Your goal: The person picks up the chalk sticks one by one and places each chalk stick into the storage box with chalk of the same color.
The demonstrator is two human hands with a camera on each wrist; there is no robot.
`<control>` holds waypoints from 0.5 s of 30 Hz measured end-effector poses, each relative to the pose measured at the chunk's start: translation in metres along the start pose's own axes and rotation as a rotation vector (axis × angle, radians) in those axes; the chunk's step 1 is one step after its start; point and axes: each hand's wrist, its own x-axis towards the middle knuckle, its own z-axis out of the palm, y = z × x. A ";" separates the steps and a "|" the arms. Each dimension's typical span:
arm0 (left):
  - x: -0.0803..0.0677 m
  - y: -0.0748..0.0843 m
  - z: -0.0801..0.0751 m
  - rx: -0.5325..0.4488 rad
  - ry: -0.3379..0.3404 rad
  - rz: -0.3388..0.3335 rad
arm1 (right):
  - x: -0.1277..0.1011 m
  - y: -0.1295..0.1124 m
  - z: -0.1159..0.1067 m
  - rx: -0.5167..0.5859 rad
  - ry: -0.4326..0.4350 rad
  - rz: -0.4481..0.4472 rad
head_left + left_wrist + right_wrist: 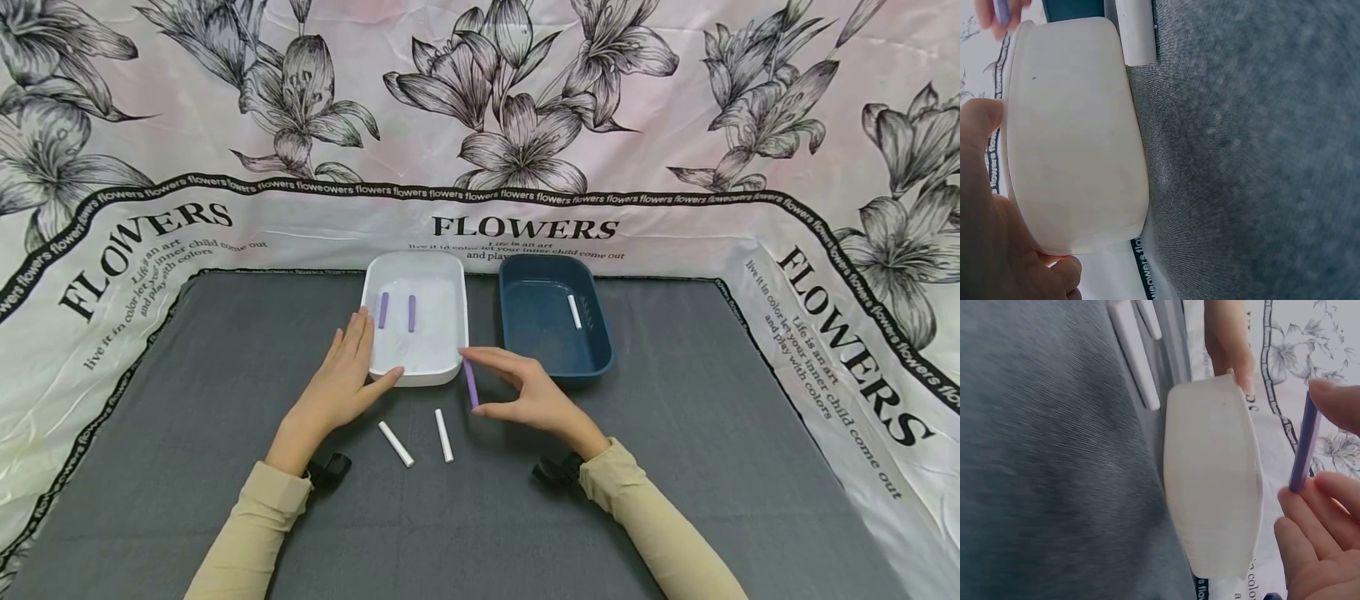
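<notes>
My right hand (532, 396) pinches a purple chalk stick (471, 385) end to end between thumb and fingertips, by the near right corner of the white tray (420, 377). In the right wrist view the purple chalk (1305, 444) is raised, thumb on one end and fingers at the other. My left hand (335, 383) rests against the tray's near left corner, fingers straight along the left side and thumb on the near rim. Inside the tray lie two purple chalks, one on the left (383, 310) and one nearer the middle (412, 313).
A dark blue tray (536, 312) stands right of the white one, with one white chalk (574, 312) in it. Two more white chalks, one slanted (396, 443) and one steeper (444, 435), lie on the grey cloth (420, 533) between my forearms. Behind hangs a flower-printed cloth (315, 225).
</notes>
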 end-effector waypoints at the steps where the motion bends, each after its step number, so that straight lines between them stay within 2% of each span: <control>1: 0.000 0.000 0.000 -0.002 -0.002 -0.001 | 0.003 -0.001 0.000 -0.007 0.013 0.006; 5: 0.000 0.000 0.000 -0.003 0.001 0.000 | 0.017 0.001 -0.001 -0.019 0.073 0.030; 12: 0.000 0.000 -0.001 -0.009 -0.004 -0.005 | 0.036 0.035 -0.004 -0.048 0.138 0.089; 15: 0.001 0.000 -0.001 -0.011 -0.002 -0.006 | 0.045 0.038 -0.007 -0.069 0.148 0.115</control>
